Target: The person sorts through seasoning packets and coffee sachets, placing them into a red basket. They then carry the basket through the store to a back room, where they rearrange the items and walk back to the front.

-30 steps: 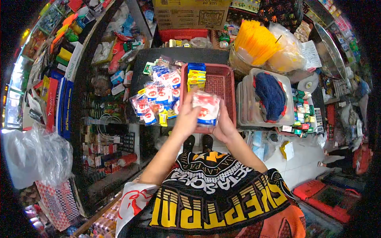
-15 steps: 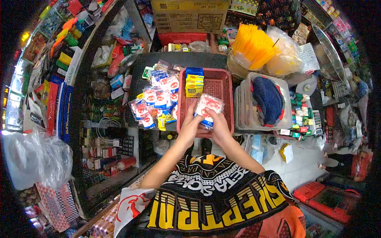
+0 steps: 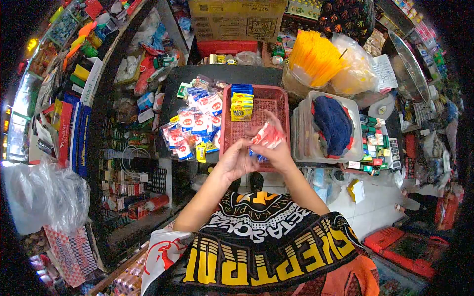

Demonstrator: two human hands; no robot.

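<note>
Both hands on a sachet pack over the red basket.

Loose packet pile sits left on the dark counter. Left hand and right hand both pinch the red-white sachet pack, tilted above the red basket, probably for tidy stacking. Yellow packets fill its far-left corner; the rest is open mesh. Clear tub crowds the right edge.
</note>
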